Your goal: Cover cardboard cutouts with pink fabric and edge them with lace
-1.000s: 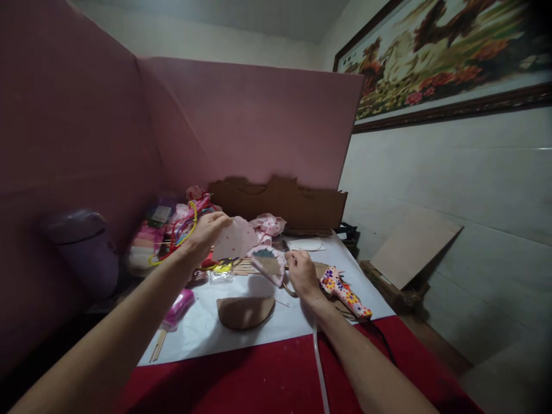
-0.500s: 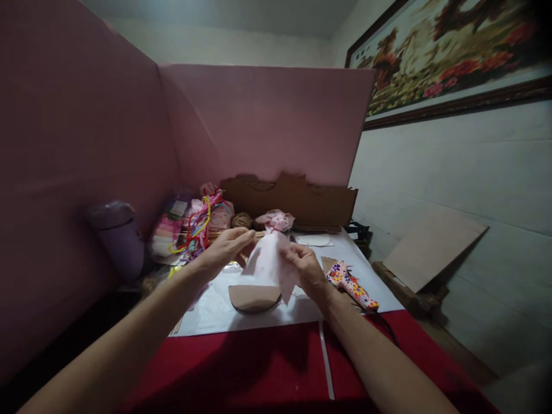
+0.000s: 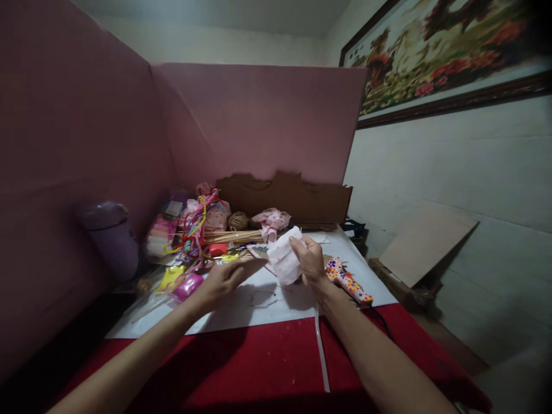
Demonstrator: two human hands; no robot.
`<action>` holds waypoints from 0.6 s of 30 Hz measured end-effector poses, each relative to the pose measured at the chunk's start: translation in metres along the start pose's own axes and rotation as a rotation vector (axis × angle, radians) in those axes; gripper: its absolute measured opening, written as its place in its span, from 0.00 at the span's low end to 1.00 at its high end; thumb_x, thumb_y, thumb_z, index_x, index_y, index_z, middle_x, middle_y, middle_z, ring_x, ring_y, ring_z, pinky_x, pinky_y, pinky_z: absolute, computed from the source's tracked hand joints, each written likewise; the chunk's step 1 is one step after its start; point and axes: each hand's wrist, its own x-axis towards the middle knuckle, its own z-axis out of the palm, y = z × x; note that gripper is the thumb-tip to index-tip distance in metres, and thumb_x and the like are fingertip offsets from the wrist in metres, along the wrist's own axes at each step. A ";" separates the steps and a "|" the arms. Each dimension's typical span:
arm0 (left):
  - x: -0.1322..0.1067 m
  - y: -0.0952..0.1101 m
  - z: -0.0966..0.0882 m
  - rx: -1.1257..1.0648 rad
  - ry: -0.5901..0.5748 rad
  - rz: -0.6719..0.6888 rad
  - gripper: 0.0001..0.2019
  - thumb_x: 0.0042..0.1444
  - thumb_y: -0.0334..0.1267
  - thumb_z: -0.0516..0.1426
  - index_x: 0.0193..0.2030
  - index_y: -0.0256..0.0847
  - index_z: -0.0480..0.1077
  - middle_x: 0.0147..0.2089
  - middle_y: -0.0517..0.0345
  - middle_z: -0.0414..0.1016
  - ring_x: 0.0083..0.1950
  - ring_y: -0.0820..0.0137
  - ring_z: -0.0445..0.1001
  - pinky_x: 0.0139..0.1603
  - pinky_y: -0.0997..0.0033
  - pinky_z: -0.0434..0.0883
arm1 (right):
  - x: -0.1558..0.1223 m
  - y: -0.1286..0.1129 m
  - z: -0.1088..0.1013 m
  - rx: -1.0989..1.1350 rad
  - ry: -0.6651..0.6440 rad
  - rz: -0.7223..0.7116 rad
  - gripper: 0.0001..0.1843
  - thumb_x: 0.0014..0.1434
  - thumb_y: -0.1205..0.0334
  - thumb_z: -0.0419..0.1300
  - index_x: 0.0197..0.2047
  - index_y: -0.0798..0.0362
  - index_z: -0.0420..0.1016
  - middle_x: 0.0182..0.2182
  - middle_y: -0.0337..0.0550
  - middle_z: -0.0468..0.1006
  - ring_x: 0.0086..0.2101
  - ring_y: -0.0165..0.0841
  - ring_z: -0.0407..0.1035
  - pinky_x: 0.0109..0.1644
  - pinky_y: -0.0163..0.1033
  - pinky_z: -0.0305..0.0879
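My left hand (image 3: pixel 225 283) is closed on a brown cardboard piece (image 3: pixel 252 265), which is tilted and seen nearly edge-on above the white sheet. To its right, my right hand (image 3: pixel 309 260) pinches a folded white cloth with faint pink dots (image 3: pixel 284 257) between thumb and fingers. A small gap separates the cardboard from the cloth. Behind the cloth sits a bunched pink dotted fabric (image 3: pixel 271 219). A flower-patterned glue gun (image 3: pixel 348 282) lies to the right of my right hand.
A white sheet (image 3: pixel 259 307) covers part of the red tablecloth (image 3: pixel 241 368). Bamboo sticks (image 3: pixel 233 236), a twine ball (image 3: pixel 237 221), coloured pipe cleaners (image 3: pixel 200 215) and a magenta packet (image 3: pixel 190 286) crowd the left and back. Torn cardboard (image 3: pixel 284 198) stands behind. A clear strip (image 3: pixel 321 351) hangs in front.
My left hand has let go of the cloth and picked up the cardboard piece from the sheet. The cloth, hanging loose before, is now gathered up in my right hand.
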 end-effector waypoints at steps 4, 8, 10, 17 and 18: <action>0.007 -0.004 -0.014 -0.617 0.126 -0.218 0.14 0.48 0.44 0.59 0.36 0.34 0.71 0.31 0.54 0.74 0.32 0.67 0.72 0.32 0.71 0.67 | 0.005 0.005 -0.005 -0.061 0.049 -0.070 0.13 0.47 0.52 0.60 0.29 0.53 0.67 0.20 0.36 0.71 0.21 0.29 0.63 0.23 0.32 0.58; 0.014 -0.003 -0.014 -0.884 0.181 -0.333 0.09 0.42 0.33 0.62 0.32 0.33 0.71 0.29 0.57 0.74 0.28 0.74 0.71 0.28 0.77 0.65 | 0.003 0.006 -0.006 -0.096 0.014 -0.088 0.12 0.48 0.53 0.59 0.29 0.54 0.68 0.20 0.35 0.70 0.21 0.29 0.62 0.23 0.32 0.58; 0.019 0.001 -0.010 -0.901 0.197 -0.336 0.06 0.42 0.31 0.61 0.30 0.34 0.70 0.27 0.59 0.73 0.26 0.76 0.70 0.27 0.79 0.65 | 0.002 0.007 -0.005 -0.114 -0.010 -0.088 0.12 0.48 0.53 0.59 0.30 0.55 0.70 0.20 0.36 0.70 0.20 0.28 0.61 0.22 0.31 0.57; 0.021 -0.001 0.007 -0.995 0.228 -0.360 0.04 0.46 0.29 0.57 0.31 0.36 0.67 0.28 0.58 0.73 0.26 0.74 0.71 0.27 0.75 0.69 | 0.000 0.011 -0.002 -0.165 -0.079 -0.043 0.12 0.47 0.54 0.58 0.31 0.54 0.70 0.19 0.35 0.70 0.18 0.28 0.60 0.21 0.32 0.55; 0.019 -0.003 0.009 -1.003 0.240 -0.365 0.03 0.47 0.29 0.56 0.31 0.36 0.67 0.28 0.58 0.73 0.26 0.74 0.72 0.27 0.74 0.69 | 0.000 0.011 -0.001 -0.173 -0.086 -0.037 0.12 0.47 0.54 0.57 0.31 0.54 0.70 0.19 0.35 0.70 0.18 0.29 0.60 0.21 0.32 0.56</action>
